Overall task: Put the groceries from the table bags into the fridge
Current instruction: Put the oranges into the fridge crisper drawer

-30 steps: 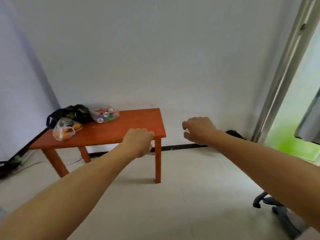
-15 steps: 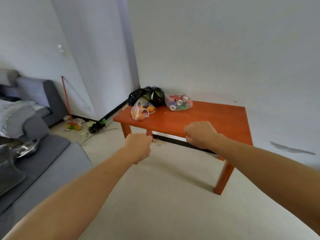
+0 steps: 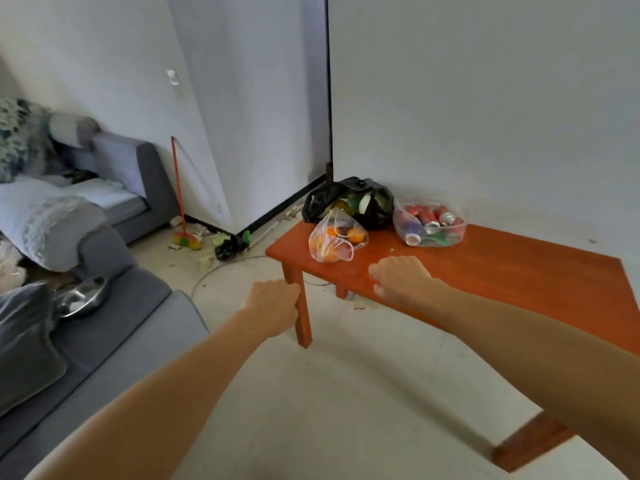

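An orange-red wooden table [image 3: 502,271] stands against the white wall. On its far left end lie three bags: a black bag [image 3: 349,200] with green items, a clear bag of oranges [image 3: 334,239] in front of it, and a clear bag of drink cans [image 3: 429,223] to the right. My left hand [image 3: 273,306] hangs in front of the table's near left leg, fingers curled, holding nothing. My right hand [image 3: 401,280] hovers over the table's front edge, fingers curled and empty, a little short of the orange bag. No fridge is in view.
A grey sofa [image 3: 86,341] with cushions and a metal bowl [image 3: 83,299] fills the left side. A broom [image 3: 181,202] leans on the wall by litter and a black bag [image 3: 230,245] on the floor. Pale floor lies between me and the table.
The view has swung left and closer to the table. The bags now sit nearer to my hands, and the sofa has come into view. Both hands stay curled and empty.
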The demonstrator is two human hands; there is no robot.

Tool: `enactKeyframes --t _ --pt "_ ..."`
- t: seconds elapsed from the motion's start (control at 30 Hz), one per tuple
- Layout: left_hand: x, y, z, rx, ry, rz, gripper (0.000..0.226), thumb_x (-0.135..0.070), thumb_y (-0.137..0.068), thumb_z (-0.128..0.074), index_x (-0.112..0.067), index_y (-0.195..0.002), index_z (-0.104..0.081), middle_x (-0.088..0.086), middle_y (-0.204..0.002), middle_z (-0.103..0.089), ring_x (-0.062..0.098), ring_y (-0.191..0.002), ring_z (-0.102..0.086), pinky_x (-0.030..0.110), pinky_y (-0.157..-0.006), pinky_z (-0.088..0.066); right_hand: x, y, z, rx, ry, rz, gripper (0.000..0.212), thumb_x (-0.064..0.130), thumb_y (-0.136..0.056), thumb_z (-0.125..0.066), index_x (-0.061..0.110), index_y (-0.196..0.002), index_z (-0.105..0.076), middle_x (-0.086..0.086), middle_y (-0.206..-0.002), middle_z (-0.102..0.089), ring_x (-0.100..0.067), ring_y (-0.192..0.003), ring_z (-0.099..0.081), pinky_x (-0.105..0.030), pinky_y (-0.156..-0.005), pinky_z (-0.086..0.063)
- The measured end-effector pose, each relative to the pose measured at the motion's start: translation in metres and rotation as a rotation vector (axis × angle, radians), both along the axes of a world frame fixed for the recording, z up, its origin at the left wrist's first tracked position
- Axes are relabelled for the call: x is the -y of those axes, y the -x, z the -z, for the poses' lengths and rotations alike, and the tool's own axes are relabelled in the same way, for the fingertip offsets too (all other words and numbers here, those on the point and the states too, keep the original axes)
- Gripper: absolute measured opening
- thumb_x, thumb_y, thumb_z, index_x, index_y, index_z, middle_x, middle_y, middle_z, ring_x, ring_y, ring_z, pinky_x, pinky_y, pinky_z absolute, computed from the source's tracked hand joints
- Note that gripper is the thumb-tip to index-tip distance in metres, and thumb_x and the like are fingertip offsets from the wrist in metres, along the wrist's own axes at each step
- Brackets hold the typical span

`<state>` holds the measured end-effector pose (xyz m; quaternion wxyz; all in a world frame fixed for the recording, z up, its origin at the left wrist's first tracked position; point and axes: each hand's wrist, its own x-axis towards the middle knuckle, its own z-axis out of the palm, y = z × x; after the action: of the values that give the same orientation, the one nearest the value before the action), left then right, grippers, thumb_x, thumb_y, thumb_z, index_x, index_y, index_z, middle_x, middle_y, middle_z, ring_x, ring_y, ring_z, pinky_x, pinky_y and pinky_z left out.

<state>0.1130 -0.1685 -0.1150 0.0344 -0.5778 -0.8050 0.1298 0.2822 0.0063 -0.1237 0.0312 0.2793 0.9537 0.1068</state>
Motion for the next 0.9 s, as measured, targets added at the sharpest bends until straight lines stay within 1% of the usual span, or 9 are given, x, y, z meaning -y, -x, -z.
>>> enactKeyframes --t 0.17,0.27,0.43,0.47,0.53,0.63,0.7,0.8,0.9 --pt "-0.07 0.077 0.019 0.084 -0.022 0.036 0.022 -0.024 -0.095 -0.043 -0.014 -0.11 -0.056 0.005 -0.106 -0.06 0.024 -0.098 -0.059 0.034 -0.077 -0.044 -0.066 0.067 0.014 -0.048 0.067 0.076 0.022 0.032 -0.091 -0.051 0.023 -0.108 -0.061 -0.004 -0.112 -0.064 -0.025 -0.101 -0.062 -0.037 -0.077 -0.047" --pt "-0.118 0.12 0.025 0.098 -0.035 0.102 0.021 -0.023 -0.095 -0.044 -0.016 -0.108 -0.057 0.004 -0.106 -0.06 0.024 -0.098 -0.058 0.033 -0.078 -0.044 -0.104 0.097 0.022 -0.079 0.113 0.146 0.02 0.03 -0.09 -0.05 0.022 -0.107 -0.06 -0.004 -0.11 -0.064 -0.025 -0.098 -0.063 -0.036 -0.072 -0.046" --pt "-0.202 0.163 0.041 0.197 -0.072 0.155 0.019 -0.023 -0.095 -0.045 -0.017 -0.108 -0.058 0.0 -0.093 -0.058 0.018 -0.084 -0.055 0.029 -0.069 -0.042 -0.168 0.13 0.042 -0.098 0.178 0.25 0.021 0.031 -0.089 -0.052 0.021 -0.104 -0.063 -0.005 -0.107 -0.065 -0.025 -0.095 -0.063 -0.036 -0.071 -0.047" --pt "-0.221 0.171 0.047 0.215 -0.075 0.178 0.02 -0.023 -0.095 -0.045 -0.017 -0.11 -0.058 0.0 -0.095 -0.058 0.018 -0.085 -0.056 0.029 -0.069 -0.042 -0.182 0.137 0.048 -0.11 0.199 0.272 0.02 0.03 -0.088 -0.052 0.021 -0.103 -0.063 -0.005 -0.106 -0.065 -0.025 -0.095 -0.063 -0.036 -0.072 -0.048" --pt "-0.259 0.186 0.061 0.249 -0.071 0.235 0.023 -0.022 -0.096 -0.044 -0.019 -0.114 -0.058 0.001 -0.104 -0.06 0.021 -0.095 -0.059 0.031 -0.074 -0.047 -0.211 0.152 0.062 -0.121 0.246 0.312 0.02 0.03 -0.088 -0.052 0.021 -0.103 -0.064 -0.005 -0.107 -0.065 -0.026 -0.096 -0.062 -0.039 -0.076 -0.051" --pt "-0.32 0.207 0.084 0.273 -0.064 0.315 0.02 -0.016 -0.096 -0.045 -0.018 -0.111 -0.058 0.002 -0.11 -0.059 0.023 -0.104 -0.058 0.033 -0.081 -0.047 -0.255 0.175 0.09 -0.128 0.328 0.352 0.022 0.031 -0.088 -0.053 0.024 -0.105 -0.064 -0.004 -0.109 -0.065 -0.027 -0.099 -0.062 -0.039 -0.079 -0.05" --pt "-0.36 0.219 0.095 0.279 -0.045 0.339 0.02 -0.012 -0.094 -0.046 -0.016 -0.11 -0.058 0.002 -0.112 -0.057 0.022 -0.106 -0.057 0.033 -0.082 -0.046 -0.283 0.19 0.111 -0.167 0.391 0.384 0.02 0.031 -0.087 -0.054 0.025 -0.103 -0.064 -0.002 -0.106 -0.066 -0.027 -0.097 -0.063 -0.038 -0.078 -0.05" --pt "-0.411 0.233 0.113 0.27 0.05 0.384 0.023 -0.003 -0.089 -0.05 -0.012 -0.109 -0.058 0.004 -0.113 -0.054 0.023 -0.107 -0.054 0.035 -0.08 -0.046 -0.315 0.209 0.138 -0.19 0.456 0.438 0.017 0.029 -0.087 -0.053 0.022 -0.098 -0.064 -0.003 -0.1 -0.067 -0.027 -0.092 -0.064 -0.037 -0.076 -0.05" --pt "-0.452 0.248 0.133 0.289 0.124 0.45 0.028 0.001 -0.086 -0.051 -0.011 -0.11 -0.058 0.005 -0.115 -0.053 0.022 -0.11 -0.052 0.034 -0.083 -0.046 -0.337 0.227 0.163 -0.199 0.532 0.462 0.016 0.029 -0.089 -0.052 0.022 -0.097 -0.064 -0.003 -0.099 -0.067 -0.028 -0.092 -0.064 -0.037 -0.075 -0.05"
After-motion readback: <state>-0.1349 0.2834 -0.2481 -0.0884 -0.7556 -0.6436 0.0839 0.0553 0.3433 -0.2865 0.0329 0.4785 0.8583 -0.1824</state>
